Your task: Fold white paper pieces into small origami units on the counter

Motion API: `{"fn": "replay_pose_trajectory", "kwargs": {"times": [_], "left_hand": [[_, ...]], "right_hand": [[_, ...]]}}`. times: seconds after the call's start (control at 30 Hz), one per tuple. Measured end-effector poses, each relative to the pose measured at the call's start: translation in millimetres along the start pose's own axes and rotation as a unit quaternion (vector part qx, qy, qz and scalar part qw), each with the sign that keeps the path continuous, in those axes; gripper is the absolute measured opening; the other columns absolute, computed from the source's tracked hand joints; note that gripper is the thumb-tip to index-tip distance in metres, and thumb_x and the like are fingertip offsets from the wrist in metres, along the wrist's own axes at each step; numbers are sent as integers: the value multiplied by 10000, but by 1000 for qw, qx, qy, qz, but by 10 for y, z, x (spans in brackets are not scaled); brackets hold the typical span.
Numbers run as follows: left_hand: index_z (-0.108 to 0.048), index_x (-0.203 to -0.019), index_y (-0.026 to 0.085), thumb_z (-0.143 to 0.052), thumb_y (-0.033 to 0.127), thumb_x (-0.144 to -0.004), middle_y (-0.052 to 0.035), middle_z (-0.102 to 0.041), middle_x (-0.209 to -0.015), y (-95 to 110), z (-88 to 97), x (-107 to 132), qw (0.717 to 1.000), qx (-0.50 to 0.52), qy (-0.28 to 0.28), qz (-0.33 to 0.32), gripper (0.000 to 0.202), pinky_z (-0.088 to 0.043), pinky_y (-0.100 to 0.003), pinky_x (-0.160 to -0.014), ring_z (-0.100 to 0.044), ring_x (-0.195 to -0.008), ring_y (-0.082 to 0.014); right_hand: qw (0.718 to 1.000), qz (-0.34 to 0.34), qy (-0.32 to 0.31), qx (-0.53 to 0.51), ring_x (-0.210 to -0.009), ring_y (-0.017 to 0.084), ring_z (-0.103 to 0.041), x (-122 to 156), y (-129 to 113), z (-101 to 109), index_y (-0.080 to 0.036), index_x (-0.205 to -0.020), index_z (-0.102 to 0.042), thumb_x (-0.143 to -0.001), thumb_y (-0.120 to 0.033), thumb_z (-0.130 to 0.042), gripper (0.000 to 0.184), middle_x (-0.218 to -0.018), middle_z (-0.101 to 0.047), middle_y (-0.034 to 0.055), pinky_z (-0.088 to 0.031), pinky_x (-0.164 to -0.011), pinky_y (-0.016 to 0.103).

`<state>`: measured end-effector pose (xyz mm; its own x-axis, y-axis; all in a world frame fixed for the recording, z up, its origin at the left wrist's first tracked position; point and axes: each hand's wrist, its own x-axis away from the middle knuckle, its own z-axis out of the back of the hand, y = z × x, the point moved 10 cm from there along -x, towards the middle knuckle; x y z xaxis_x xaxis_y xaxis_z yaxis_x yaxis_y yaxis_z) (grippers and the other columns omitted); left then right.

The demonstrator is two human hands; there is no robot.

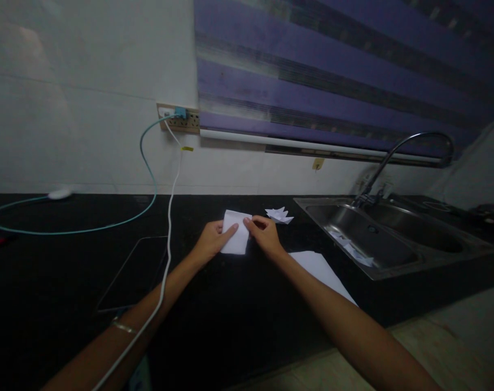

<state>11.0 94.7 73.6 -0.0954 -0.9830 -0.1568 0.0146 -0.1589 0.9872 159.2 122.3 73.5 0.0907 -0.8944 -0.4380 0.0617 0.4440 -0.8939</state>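
Observation:
A small folded white paper [236, 239] lies on the black countertop [247, 315]. My left hand [212, 240] rests on the paper's left side, with the index finger stretched across it and pressing it down. My right hand [263, 232] pinches the paper's upper right edge with closed fingers. A folded white paper shape [279, 215] with pointed tips sits just beyond my right hand. Flat white sheets [322, 271] lie under my right forearm.
A steel sink [387, 233] with a curved faucet [397, 157] and paper scraps is at the right. A dark phone [135, 271] lies at the left. A white cable [169, 217] and a teal cable [143, 163] hang from a wall socket [177, 117]. Purple blinds hang above.

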Motion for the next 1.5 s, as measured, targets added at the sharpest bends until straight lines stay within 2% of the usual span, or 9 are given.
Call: {"fn": "replay_pose_trajectory", "kwargs": {"times": [0.17, 0.37, 0.6, 0.77, 0.9, 1.07, 1.27, 1.4, 1.5], "left_hand": [[-689, -684, 140, -758, 257, -744, -30, -654, -546, -26, 3, -15, 1000, -1, 1, -1, 148, -446, -243, -508, -615, -541, -169], [-702, -725, 131, -731, 284, -788, -48, -690, -617, -62, -12, -20, 1000, -7, -14, -12, 169, -469, -252, -545, -633, -574, -166], [-699, -770, 134, -738, 316, -781, -50, -700, -651, -4, 11, 14, 1000, 9, -3, -16, 187, -457, -242, -523, -626, -572, -165], [-681, -697, 139, -702, 357, -809, -36, -667, -600, 15, 8, 13, 1000, -7, -11, -14, 246, -438, -240, -518, -593, -544, -155], [-684, -717, 143, -669, 442, -819, -30, -649, -580, 31, 83, -7, 1000, -14, 9, -26, 316, -422, -244, -519, -581, -553, -167], [-688, -770, 133, -613, 515, -830, -38, -677, -685, 41, 117, -30, 998, -45, -8, -53, 394, -422, -245, -557, -586, -611, -167], [-657, -749, 149, -595, 464, -855, -30, -652, -675, -20, 118, -70, 998, -31, -3, -48, 337, -423, -247, -573, -576, -616, -163], [-633, -687, 170, -510, 433, -923, -20, -584, -557, -126, 132, -112, 997, -70, -2, -40, 374, -375, -241, -495, -533, -508, -146], [-633, -663, 167, -504, 438, -930, -31, -601, -567, -138, 188, -146, 991, -109, 14, -70, 402, -357, -241, -485, -537, -513, -145]], "right_hand": [[1000, -4, 1, -31, -495, 130, -504, -16, 26, 12, -174, -778, -675, -790, -494, -680, 320, -579, -565, -11, -399, -510, 268], [1000, 6, 0, -19, -498, 127, -490, -7, -27, 10, -167, -745, -675, -811, -490, -663, 330, -536, -545, -17, -383, -512, 262], [1000, -13, -22, -17, -515, 127, -473, 18, 12, -73, -177, -642, -614, -786, -518, -675, 376, -558, -532, -18, -354, -498, 256], [999, -8, -39, 7, -516, 126, -451, 23, 3, -76, -172, -621, -620, -791, -513, -666, 384, -547, -522, -14, -322, -491, 255], [996, 3, -77, 33, -519, 123, -434, 44, -96, -128, -178, -582, -602, -790, -529, -660, 412, -530, -505, -18, -313, -502, 256], [993, -2, -117, 34, -504, 117, -435, 85, -142, -198, -178, -584, -585, -819, -529, -635, 425, -513, -497, -24, -312, -507, 255], [996, -10, -89, 15, -524, 120, -432, 36, 9, -153, -185, -613, -595, -829, -562, -606, 435, -549, -502, -19, -322, -508, 251], [998, -2, -60, 13, -618, 136, -473, -13, 72, -83, -180, -693, -658, -793, -579, -637, 411, -662, -566, 6, -360, -552, 254], [998, -2, -61, 13, -625, 136, -470, -15, 94, -83, -181, -715, -667, -802, -585, -623, 416, -673, -565, 7, -363, -560, 256]]}}
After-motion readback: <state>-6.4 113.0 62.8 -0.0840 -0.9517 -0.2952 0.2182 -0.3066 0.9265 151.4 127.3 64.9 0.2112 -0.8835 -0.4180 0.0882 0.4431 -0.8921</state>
